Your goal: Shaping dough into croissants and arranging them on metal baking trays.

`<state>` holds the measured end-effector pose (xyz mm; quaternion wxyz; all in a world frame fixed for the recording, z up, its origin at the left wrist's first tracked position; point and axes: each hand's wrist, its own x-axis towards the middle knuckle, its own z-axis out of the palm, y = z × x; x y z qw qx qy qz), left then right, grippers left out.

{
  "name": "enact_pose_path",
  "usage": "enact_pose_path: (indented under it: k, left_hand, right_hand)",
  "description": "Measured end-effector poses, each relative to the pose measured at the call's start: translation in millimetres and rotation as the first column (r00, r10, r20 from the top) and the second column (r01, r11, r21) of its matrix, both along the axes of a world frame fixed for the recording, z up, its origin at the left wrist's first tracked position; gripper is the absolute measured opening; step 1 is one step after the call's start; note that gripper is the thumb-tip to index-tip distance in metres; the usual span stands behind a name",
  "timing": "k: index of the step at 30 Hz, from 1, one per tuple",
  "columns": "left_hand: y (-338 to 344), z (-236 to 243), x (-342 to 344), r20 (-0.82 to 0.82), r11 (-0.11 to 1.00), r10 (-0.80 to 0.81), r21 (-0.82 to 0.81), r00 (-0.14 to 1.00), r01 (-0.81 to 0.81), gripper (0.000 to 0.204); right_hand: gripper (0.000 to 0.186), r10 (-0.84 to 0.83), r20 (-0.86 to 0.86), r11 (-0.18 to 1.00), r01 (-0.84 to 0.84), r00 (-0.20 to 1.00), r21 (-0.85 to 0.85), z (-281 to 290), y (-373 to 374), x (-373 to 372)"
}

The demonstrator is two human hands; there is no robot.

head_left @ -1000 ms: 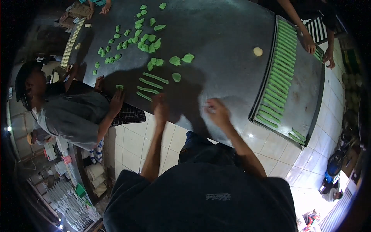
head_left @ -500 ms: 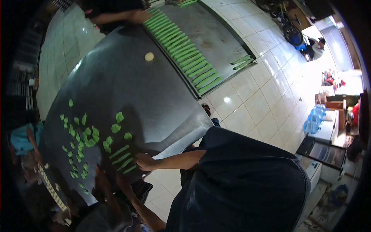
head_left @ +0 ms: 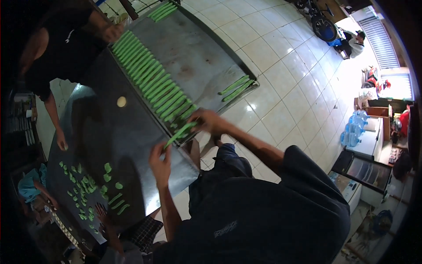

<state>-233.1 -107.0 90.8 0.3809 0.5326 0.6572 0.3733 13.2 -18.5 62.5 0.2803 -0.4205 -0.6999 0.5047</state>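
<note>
My left hand point(head_left: 160, 163) and my right hand point(head_left: 209, 122) stretch a green dough strip point(head_left: 178, 134) between them, one end pinched in each. They hold it over the near corner of a large metal tray point(head_left: 193, 48). Along the tray's left side lies a close row of green dough strips point(head_left: 151, 77). To the left, on the metal table point(head_left: 132, 141), are a few more short strips point(head_left: 118, 201) beside many loose green dough lumps point(head_left: 85, 185). A round pale dough piece point(head_left: 121, 101) lies farther up the table.
A co-worker in dark clothes point(head_left: 66, 42) stands at the far left, one hand near the tray's far end. Another person's hand point(head_left: 102, 213) is by the dough lumps. Two strips point(head_left: 237, 87) lie at the tray's right edge. Water bottles point(head_left: 354, 128) stand at right.
Both my hands have moved from the short strips on the table up and right to the tray, carrying one strip. The view has shifted, and the co-worker at the far left shows more fully.
</note>
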Motion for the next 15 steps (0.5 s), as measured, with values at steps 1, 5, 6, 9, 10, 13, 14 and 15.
enact_pose_path:
  k: [1, 5, 6, 9, 10, 13, 14, 15]
  left_hand:
    - [27.3, -4.6, 35.2, -0.055, 0.995, -0.077, 0.056, 0.996, 0.08, 0.016]
    - [99.7, -33.1, 140.6, -0.057, 0.977, -0.181, 0.105, 0.982, 0.186, 0.018]
    - [109.7, -35.7, 159.9, -0.057, 0.981, -0.167, 0.095, 0.984, 0.172, 0.018]
    - [135.7, -42.9, 199.0, -0.166, 0.966, -0.251, 0.011, 0.953, 0.257, 0.019]
    - [142.0, -46.5, 208.3, -0.209, 0.961, -0.264, 0.025, 0.942, 0.275, 0.019]
    - [148.7, -56.2, 219.0, -0.276, 0.959, -0.263, 0.035, 0.924, 0.283, 0.019]
    - [151.1, -61.0, 220.8, -0.29, 0.957, -0.255, 0.061, 0.922, 0.284, 0.019]
    - [151.8, -65.3, 222.4, -0.303, 0.955, -0.246, 0.087, 0.921, 0.284, 0.019]
  right_hand:
    - [0.026, 0.004, 0.144, 0.996, -0.016, 0.99, 0.083, 4.1, 19.9, 40.4]
    - [0.023, -0.291, 0.19, 0.953, 0.266, 0.938, 0.147, 14.7, 69.5, 147.2]
    - [0.021, -0.285, 0.336, 0.95, 0.216, 0.898, 0.226, 12.9, 78.7, 166.3]
    - [0.018, -0.302, 0.543, 0.943, 0.162, 0.784, 0.29, 8.2, 95.3, 201.7]
    - [0.019, -0.33, 0.535, 0.93, 0.17, 0.777, 0.326, 7.0, 99.5, 208.8]
    - [0.022, -0.33, 0.539, 0.928, 0.162, 0.775, 0.336, -5.1, 105.7, 220.5]
    - [0.023, -0.336, 0.545, 0.925, 0.161, 0.768, 0.344, -9.4, 107.3, 222.4]
    - [0.024, -0.341, 0.553, 0.923, 0.158, 0.761, 0.352, -13.6, 108.4, 223.7]
